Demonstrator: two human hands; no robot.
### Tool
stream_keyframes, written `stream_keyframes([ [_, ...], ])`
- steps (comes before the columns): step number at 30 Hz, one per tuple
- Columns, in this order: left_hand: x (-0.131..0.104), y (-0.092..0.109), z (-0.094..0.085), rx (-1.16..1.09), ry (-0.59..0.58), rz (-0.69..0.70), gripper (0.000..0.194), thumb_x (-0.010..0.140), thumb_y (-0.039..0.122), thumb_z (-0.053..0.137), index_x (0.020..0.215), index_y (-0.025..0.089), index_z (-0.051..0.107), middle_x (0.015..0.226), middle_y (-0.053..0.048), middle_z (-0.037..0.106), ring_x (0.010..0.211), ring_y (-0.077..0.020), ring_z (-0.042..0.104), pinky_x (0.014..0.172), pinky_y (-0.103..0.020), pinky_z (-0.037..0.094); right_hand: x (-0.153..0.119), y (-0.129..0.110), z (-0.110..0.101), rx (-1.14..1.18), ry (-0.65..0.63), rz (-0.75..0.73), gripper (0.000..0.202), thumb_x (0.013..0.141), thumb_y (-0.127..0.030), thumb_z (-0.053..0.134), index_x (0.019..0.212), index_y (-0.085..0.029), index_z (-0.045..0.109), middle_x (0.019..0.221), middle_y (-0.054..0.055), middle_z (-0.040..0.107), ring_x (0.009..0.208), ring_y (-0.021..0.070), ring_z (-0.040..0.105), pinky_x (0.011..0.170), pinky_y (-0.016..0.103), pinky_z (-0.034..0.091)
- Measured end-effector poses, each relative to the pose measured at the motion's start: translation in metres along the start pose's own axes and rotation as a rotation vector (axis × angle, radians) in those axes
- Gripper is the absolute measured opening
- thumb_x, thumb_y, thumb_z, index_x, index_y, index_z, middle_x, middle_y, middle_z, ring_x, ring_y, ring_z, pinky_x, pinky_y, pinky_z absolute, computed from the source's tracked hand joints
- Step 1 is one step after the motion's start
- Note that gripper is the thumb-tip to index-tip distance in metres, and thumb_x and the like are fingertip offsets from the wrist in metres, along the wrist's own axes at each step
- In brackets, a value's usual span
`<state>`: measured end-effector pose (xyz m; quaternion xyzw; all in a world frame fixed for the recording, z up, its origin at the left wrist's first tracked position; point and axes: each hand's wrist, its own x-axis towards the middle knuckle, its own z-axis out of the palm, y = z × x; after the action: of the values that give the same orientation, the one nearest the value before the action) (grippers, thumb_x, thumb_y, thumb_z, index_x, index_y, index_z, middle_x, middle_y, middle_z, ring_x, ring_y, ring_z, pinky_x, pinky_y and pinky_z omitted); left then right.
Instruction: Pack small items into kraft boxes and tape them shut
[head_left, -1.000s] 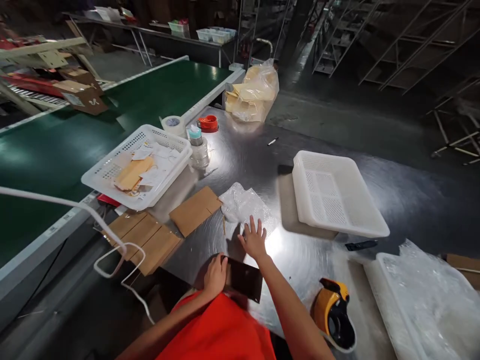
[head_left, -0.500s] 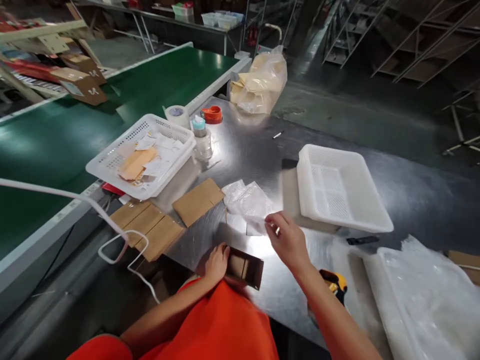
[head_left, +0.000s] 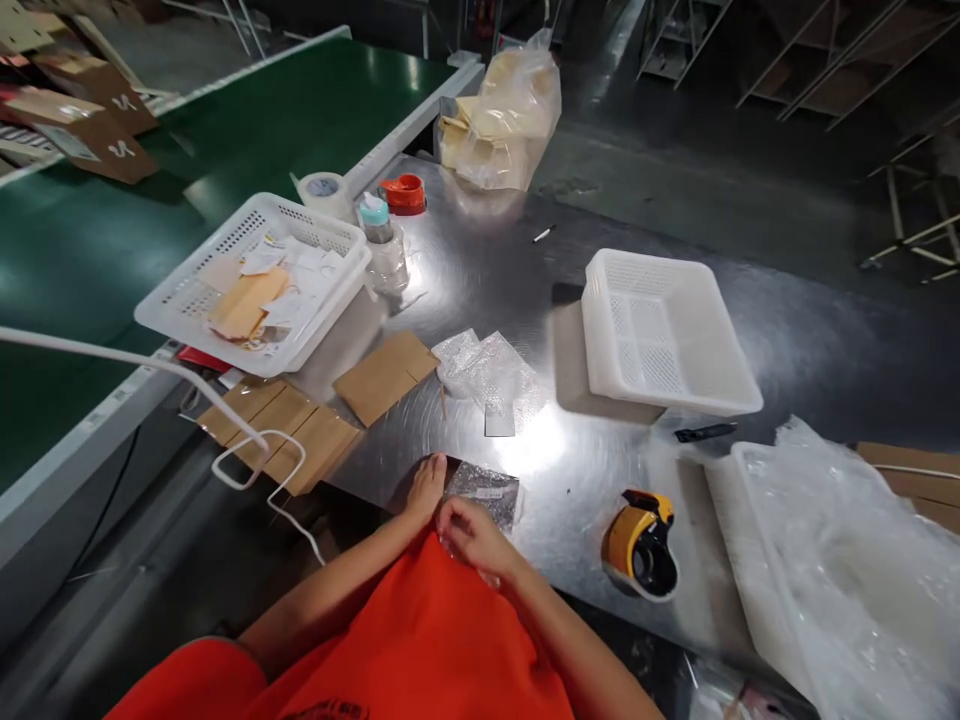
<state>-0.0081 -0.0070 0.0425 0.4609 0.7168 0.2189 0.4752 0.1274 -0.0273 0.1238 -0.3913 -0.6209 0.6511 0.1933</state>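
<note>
At the table's near edge, a clear bubble bag (head_left: 486, 486) lies over a small open brown box, which it largely hides. My left hand (head_left: 429, 484) is closed on the box's left side, with only a dark strip of cardboard showing beside it. My right hand (head_left: 474, 535) has its fingers drawn together at the bag's near edge, close to my orange shirt. Just beyond, more bubble bags (head_left: 491, 370) lie loose with a small grey square card (head_left: 499, 420) on them. Flat brown cartons (head_left: 386, 376) are to the left.
A perforated basket (head_left: 330, 318) with paper scraps stands left, by tape rolls (head_left: 324, 192) and a bottle (head_left: 376, 216). A white basket (head_left: 667, 330) sits right. Nearer are a yellow-black tape dispenser (head_left: 642, 545) and bubble bags in a bin (head_left: 862, 560). A green conveyor (head_left: 247, 170) runs left.
My right hand has come down and left from the bubble bag pile to the box. A bubble bag now covers the box opening. My left hand stays at the box.
</note>
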Motion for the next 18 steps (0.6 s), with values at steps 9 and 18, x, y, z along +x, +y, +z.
stream_keyframes([
  [9, -0.004, 0.010, 0.001, 0.068, 0.044, 0.006, 0.046, 0.097, 0.035, 0.022, 0.122, 0.013, 0.055, 0.127, -0.015, 0.059, 0.126, -0.0237, 0.049, 0.108, -0.038, 0.035, -0.005, -0.016, -0.065, -0.905, 0.079, 0.203, 0.032, 0.082, -0.007, 0.043, 0.105, -0.019, 0.062, 0.106, 0.010, 0.061, 0.101, 0.0218, 0.055, 0.081, 0.030, 0.044],
  [18, -0.003, 0.009, 0.005, 0.113, 0.075, 0.034, 0.049, 0.098, 0.032, 0.018, 0.122, 0.012, 0.055, 0.126, -0.016, 0.060, 0.125, -0.0220, 0.050, 0.107, -0.037, 0.037, 0.027, -0.019, -0.041, -1.297, -0.147, 0.308, 0.032, 0.089, -0.009, 0.037, 0.097, -0.013, 0.067, 0.102, 0.017, 0.065, 0.091, 0.0260, 0.065, 0.070, 0.033, 0.049],
])
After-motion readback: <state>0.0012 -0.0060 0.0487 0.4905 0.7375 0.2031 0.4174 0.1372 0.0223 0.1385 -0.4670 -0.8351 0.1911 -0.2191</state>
